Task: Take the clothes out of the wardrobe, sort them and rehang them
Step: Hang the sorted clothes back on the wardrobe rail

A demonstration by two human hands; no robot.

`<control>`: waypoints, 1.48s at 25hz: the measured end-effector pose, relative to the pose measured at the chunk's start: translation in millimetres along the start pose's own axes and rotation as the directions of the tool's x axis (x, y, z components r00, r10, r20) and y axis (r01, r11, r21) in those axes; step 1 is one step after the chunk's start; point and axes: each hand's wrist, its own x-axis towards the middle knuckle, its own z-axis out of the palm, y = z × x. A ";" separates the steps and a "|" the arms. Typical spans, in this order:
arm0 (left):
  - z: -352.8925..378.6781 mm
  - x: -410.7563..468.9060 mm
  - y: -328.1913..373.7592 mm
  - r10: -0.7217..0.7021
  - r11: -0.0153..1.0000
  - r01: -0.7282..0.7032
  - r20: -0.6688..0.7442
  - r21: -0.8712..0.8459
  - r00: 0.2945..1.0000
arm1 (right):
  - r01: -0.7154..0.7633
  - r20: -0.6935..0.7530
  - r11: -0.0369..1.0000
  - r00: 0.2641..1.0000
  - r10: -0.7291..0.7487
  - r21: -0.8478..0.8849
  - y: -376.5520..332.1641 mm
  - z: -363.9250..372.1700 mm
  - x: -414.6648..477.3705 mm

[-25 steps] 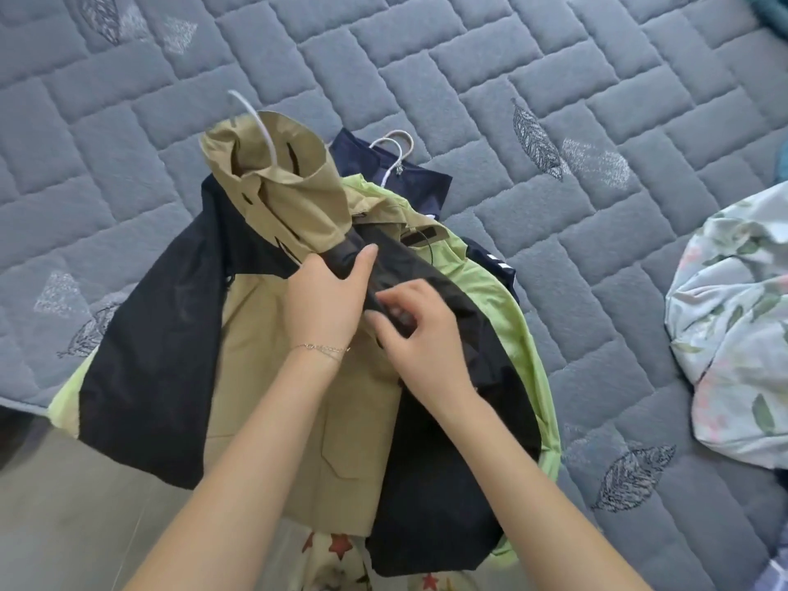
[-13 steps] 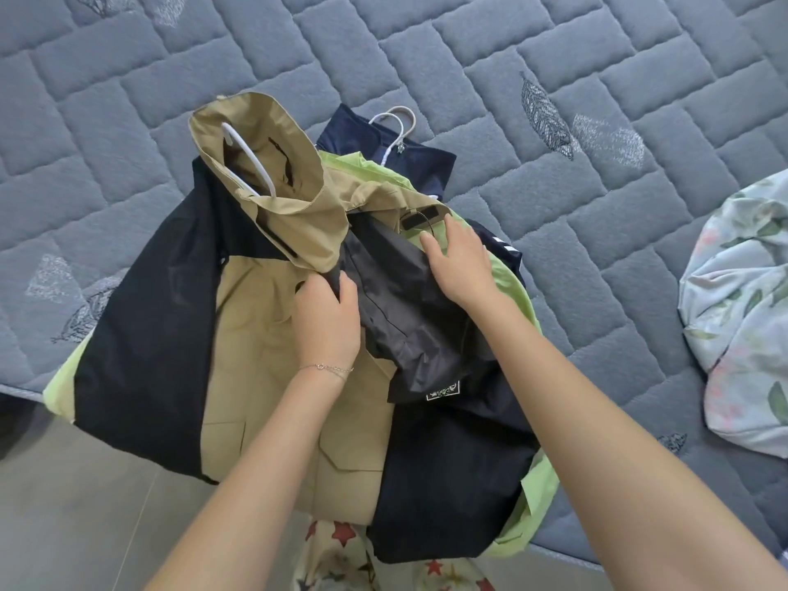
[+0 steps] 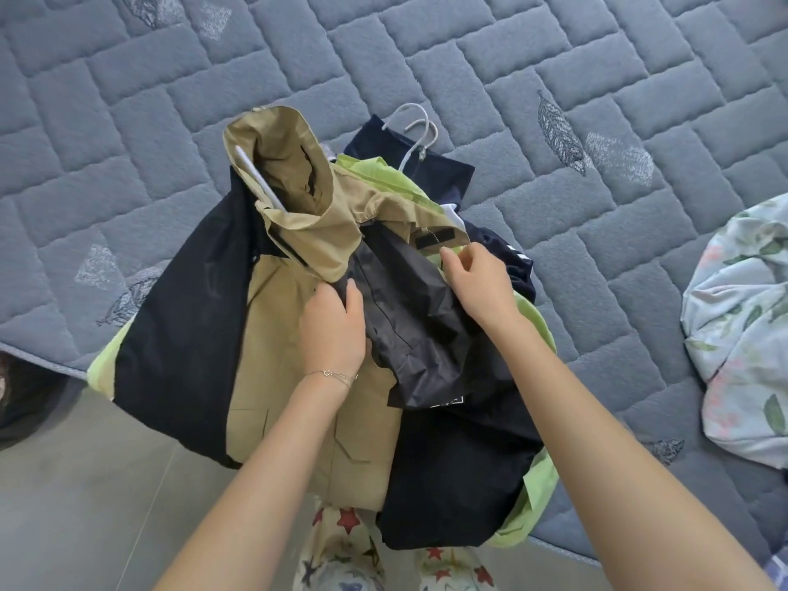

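Star-print trousers are cut off at the bottom edge. Above them, the khaki-and-black jacket lies opened over the edge of the quilted mattress. The left hand grips its front edge at the black lining, fingertips hidden. The right hand pinches the khaki flap. A lime-green garment and a navy garment lie mostly buried underneath. A white hanger shows partly inside the hood. Only the grey hanger hooks beyond show. Floral bedding is cropped at the right.
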 end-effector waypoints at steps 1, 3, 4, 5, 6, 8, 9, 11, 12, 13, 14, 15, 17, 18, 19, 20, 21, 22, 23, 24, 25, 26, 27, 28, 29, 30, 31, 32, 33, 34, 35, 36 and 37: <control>-12.3 -6.0 -1.6 -0.012 1.000 0.012 -0.019 0.006 1.000 | 0.000 0.007 0.999 1.000 0.000 0.046 -10.0 -6.8 -13.3; -36.6 -18.7 -5.3 -0.034 0.999 0.033 -0.060 -0.016 0.998 | 0.017 0.021 0.992 1.000 -0.020 0.129 -32.8 -21.0 -41.2; -50.5 -25.9 -6.4 -0.049 0.998 0.045 -0.085 -0.055 0.995 | 0.039 0.029 0.987 0.999 -0.044 0.153 -45.6 -27.9 -56.3; -63.7 -32.5 -7.8 -0.059 0.993 0.047 -0.113 -0.106 0.992 | 0.060 0.038 0.983 0.997 -0.068 0.176 -58.0 -33.7 -71.4; -79.8 -40.9 -8.0 -0.067 0.986 0.042 -0.152 -0.162 0.986 | 0.078 0.054 0.977 0.994 -0.090 0.199 -72.6 -40.3 -89.0; -109.0 -56.3 -6.7 -0.071 0.974 0.018 -0.229 -0.227 0.971 | 0.109 0.093 0.966 0.987 -0.134 0.233 -101.4 -51.9 -121.6; -124.8 -66.4 -5.1 -0.073 0.969 0.008 -0.257 -0.245 0.963 | 0.121 0.113 0.963 0.982 -0.152 0.241 -115.8 -57.6 -139.4; -157.2 -90.6 -2.1 -0.079 0.963 -0.007 -0.307 -0.269 0.948 | 0.138 0.155 0.953 0.970 -0.185 0.268 -142.6 -67.2 -176.2; -173.4 -104.9 0.1 -0.084 0.960 -0.014 -0.333 -0.281 0.939 | 0.148 0.172 0.949 0.964 -0.201 0.280 -154.9 -71.9 -195.3; -189.8 -119.7 2.0 -0.089 0.957 -0.022 -0.364 -0.290 0.927 | 0.160 0.187 0.943 0.957 -0.220 0.292 -167.2 -76.3 -214.6; -207.6 -136.5 3.3 -0.098 0.953 -0.029 -0.395 -0.302 0.914 | 0.175 0.206 0.937 0.948 -0.244 0.302 -179.8 -80.8 -235.7; -225.8 -152.2 4.7 -0.111 0.949 -0.030 -0.421 -0.315 0.900 | 0.192 0.228 0.929 0.935 -0.271 0.316 -192.3 -84.5 -256.2; -265.7 -185.4 -0.3 -0.169 0.937 -0.005 -0.466 -0.349 0.868 | 0.227 0.283 0.915 0.902 -0.327 0.333 -219.4 -90.1 -301.1; -283.4 -198.8 -6.0 -0.202 0.929 0.009 -0.486 -0.371 0.850 | 0.245 0.303 0.906 0.885 -0.354 0.345 -232.1 -91.1 -321.3; -301.7 -213.5 -14.1 -0.240 0.917 0.023 -0.504 -0.399 0.830 | 0.261 0.325 0.897 0.866 -0.381 0.357 -244.2 -90.8 -342.6; -318.9 -226.7 -23.8 -0.279 0.905 0.039 -0.522 -0.423 0.806 | 0.276 0.345 0.886 0.845 -0.408 0.372 -256.1 -88.5 -362.5; -338.3 -242.8 -34.8 -0.321 0.893 0.055 -0.546 -0.447 0.774 | 0.301 0.372 0.877 0.817 -0.440 0.375 -269.6 -84.5 -384.6; -355.3 -258.6 -45.9 -0.355 0.885 0.072 -0.565 -0.461 0.744 | 0.329 0.394 0.867 0.790 -0.469 0.374 -280.9 -79.7 -405.2; -371.3 -273.3 -57.0 -0.378 0.883 0.088 -0.587 -0.461 0.716 | 0.363 0.411 0.855 0.762 -0.501 0.369 -291.8 -73.5 -424.6; -387.3 -289.6 -67.2 -0.399 0.880 0.102 -0.608 -0.463 0.686 | 0.401 0.431 0.842 0.729 -0.532 0.360 -302.4 -66.7 -444.8; -402.3 -304.8 -77.8 -0.423 0.874 0.114 -0.626 -0.472 0.655 | 0.435 0.454 0.828 0.694 -0.558 0.353 -312.8 -59.1 -464.1; -418.3 -321.9 -92.7 -0.451 0.866 0.123 -0.653 -0.484 0.608 | 0.470 0.486 0.813 0.651 -0.583 0.345 -324.4 -49.7 -486.7; -432.7 -336.7 -106.7 -0.474 0.859 0.131 -0.674 -0.495 0.566 | 0.500 0.511 0.796 0.611 -0.604 0.343 -335.0 -40.8 -506.6; -446.2 -349.2 -122.3 -0.492 0.852 0.134 -0.689 -0.505 0.531 | 0.530 0.528 0.773 0.570 -0.629 0.348 -345.9 -31.0 -525.0; -459.3 -362.4 -139.4 -0.508 0.846 0.135 -0.703 -0.515 0.498 | 0.562 0.546 0.748 0.526 -0.652 0.353 -356.3 -19.9 -543.5; -470.5 -374.5 -156.5 -0.523 0.840 0.138 -0.713 -0.525 0.467 | 0.591 0.561 0.722 0.482 -0.673 0.359 -367.0 -8.8 -561.0; -483.7 -388.8 -176.6 -0.541 0.832 0.144 -0.724 -0.536 0.427 | 0.612 0.582 0.700 0.436 -0.686 0.367 -378.7 6.1 -582.4; -495.5 -401.6 -194.5 -0.558 0.823 0.150 -0.732 -0.548 0.391 | 0.623 0.600 0.685 0.399 -0.693 0.377 -390.0 20.7 -601.5; -507.1 -413.2 -211.0 -0.568 0.819 0.156 -0.742 -0.552 0.358 | 0.632 0.616 0.672 0.366 -0.697 0.385 -401.0 36.0 -620.1; -518.4 -424.9 -227.4 -0.571 0.819 0.163 -0.754 -0.550 0.325 | 0.644 0.633 0.659 0.332 -0.699 0.389 -411.1 51.3 -639.5; -528.5 -434.5 -243.2 -0.573 0.819 0.171 -0.764 -0.548 0.297 | 0.658 0.646 0.642 0.300 -0.702 0.393 -420.0 66.7 -657.3; -539.1 -444.9 -261.7 -0.578 0.816 0.178 -0.771 -0.550 0.268 | 0.672 0.657 0.624 0.265 -0.706 0.399 -427.8 84.4 -678.2; -549.2 -452.8 -278.4 -0.581 0.814 0.185 -0.775 -0.551 0.249 | 0.682 0.664 0.611 0.241 -0.708 0.403 -434.7 100.5 -695.9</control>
